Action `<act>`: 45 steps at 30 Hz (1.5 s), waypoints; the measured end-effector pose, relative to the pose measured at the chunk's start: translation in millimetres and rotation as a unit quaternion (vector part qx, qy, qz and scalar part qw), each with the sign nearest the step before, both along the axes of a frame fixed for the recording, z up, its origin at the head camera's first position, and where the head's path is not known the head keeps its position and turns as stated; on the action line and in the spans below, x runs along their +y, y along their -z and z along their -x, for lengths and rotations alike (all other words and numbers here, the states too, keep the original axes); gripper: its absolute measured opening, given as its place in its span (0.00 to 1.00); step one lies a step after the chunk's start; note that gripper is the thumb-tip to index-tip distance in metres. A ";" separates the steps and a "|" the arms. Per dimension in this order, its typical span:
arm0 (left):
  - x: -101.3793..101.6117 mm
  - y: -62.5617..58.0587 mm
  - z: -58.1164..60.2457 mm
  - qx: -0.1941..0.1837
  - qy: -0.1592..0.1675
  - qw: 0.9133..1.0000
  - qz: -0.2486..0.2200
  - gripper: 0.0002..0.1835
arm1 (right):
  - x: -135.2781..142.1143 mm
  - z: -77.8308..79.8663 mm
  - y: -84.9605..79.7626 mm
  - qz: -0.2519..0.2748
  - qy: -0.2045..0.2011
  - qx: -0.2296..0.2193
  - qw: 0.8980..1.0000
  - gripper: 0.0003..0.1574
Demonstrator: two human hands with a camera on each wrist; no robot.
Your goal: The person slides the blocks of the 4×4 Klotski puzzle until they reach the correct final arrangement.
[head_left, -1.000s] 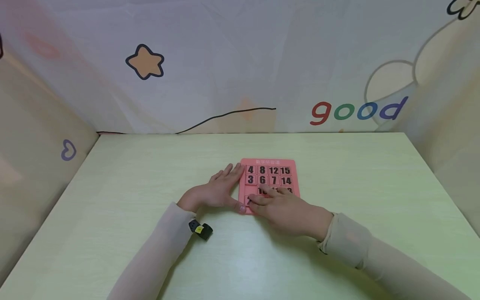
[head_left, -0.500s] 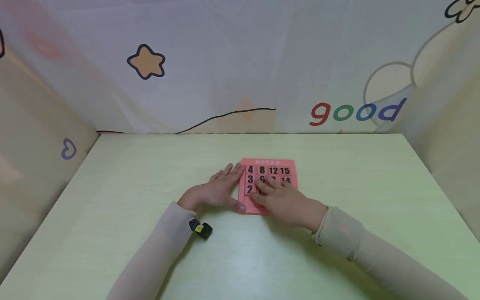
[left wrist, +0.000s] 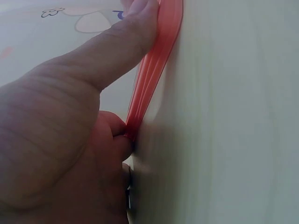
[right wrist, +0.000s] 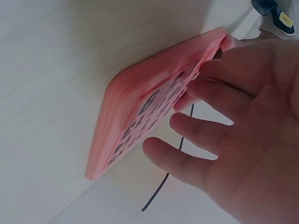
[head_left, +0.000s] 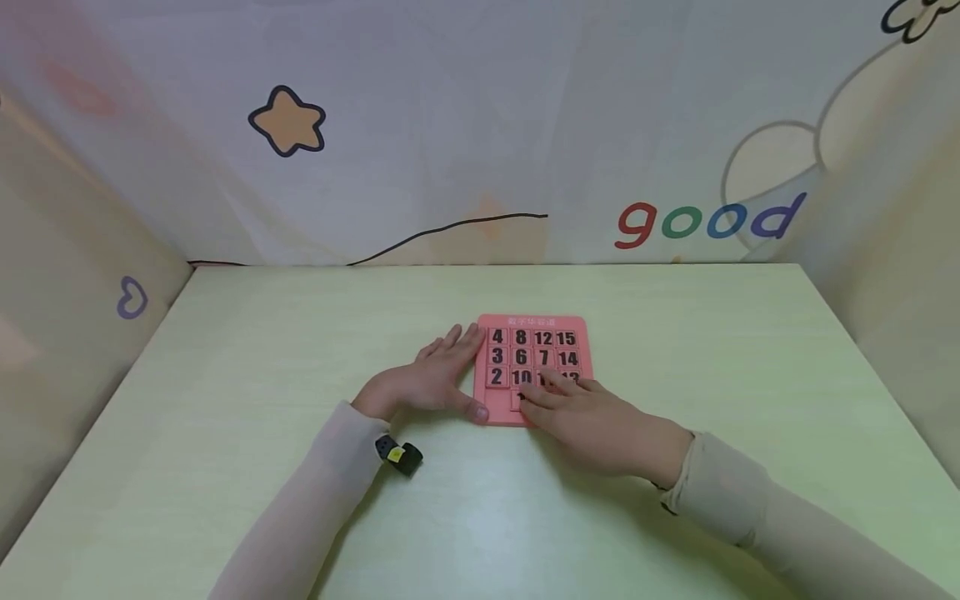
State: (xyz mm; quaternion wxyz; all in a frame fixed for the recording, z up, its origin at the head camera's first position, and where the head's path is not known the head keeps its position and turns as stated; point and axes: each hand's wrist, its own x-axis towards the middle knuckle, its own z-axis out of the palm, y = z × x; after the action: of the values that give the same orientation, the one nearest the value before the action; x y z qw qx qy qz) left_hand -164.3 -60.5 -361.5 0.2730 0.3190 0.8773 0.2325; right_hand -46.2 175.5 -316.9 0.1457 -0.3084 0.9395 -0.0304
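Note:
A pink number slide puzzle [head_left: 498,408] lies flat on the table, its raised tiles printed with black numbers. Along its left edge rests my left hand [head_left: 427,385], the fingers at the upper edge and the thumb by the lower left corner. In the left wrist view the thumb [left wrist: 126,42] lies against the puzzle's pink side [left wrist: 156,65]. My right hand [head_left: 607,425] reaches over the lower right of the puzzle with extended fingers. A fingertip touches a bottom-row tile, whose number is mostly covered. The bottom-left slot shows bare pink; the 2 tile [head_left: 496,377] sits above it.
The pale green table [head_left: 300,333] spreads around the puzzle. Behind it and at both sides stands a printed cloth [head_left: 420,125] with a star and the word good. A small black device [head_left: 399,455] is strapped at the left wrist.
The 2 tile slid up one slot in the left column, leaving the bottom-left slot bare. The right hand followed upward, then drew back down to the bottom row. The left hand stayed put.

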 end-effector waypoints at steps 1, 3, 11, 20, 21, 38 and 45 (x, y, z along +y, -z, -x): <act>-0.2 -0.2 -0.1 -0.001 -0.002 1.000 0.001 0.66 | 1.7 -1.9 -0.2 0.003 0.000 0.001 1.000 0.30; -0.5 -0.4 -0.3 -0.003 -0.004 1.000 0.001 0.67 | 4.2 -4.4 0.6 0.007 -0.001 0.004 1.000 0.30; -0.1 2.7 0.9 -0.003 -0.001 1.000 0.000 0.66 | 1.0 -4.9 5.1 0.025 -0.004 0.002 1.000 0.30; 2.2 0.7 3.1 0.008 0.011 1.000 0.002 0.66 | -11.9 -0.2 5.0 0.019 -0.014 0.006 1.000 0.33; 2.2 -0.1 3.1 0.011 0.012 1.000 0.001 0.66 | -13.4 0.3 4.8 0.019 -0.014 0.007 1.000 0.33; 4.0 -3.7 0.6 0.009 0.003 1.000 0.001 0.66 | 29.3 -21.3 -0.9 0.033 0.046 -0.010 0.998 0.34; 1.3 -1.3 1.0 -0.001 0.003 1.000 -0.001 0.67 | 28.8 -24.8 2.9 0.038 0.039 -0.009 0.998 0.34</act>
State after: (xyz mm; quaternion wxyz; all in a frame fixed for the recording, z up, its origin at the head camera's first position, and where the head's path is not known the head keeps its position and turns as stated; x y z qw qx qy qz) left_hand -165.3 -59.2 -360.1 0.2745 0.3212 0.8759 0.2329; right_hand -21.4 204.3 -319.8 0.1409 -0.2766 0.9477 -0.0740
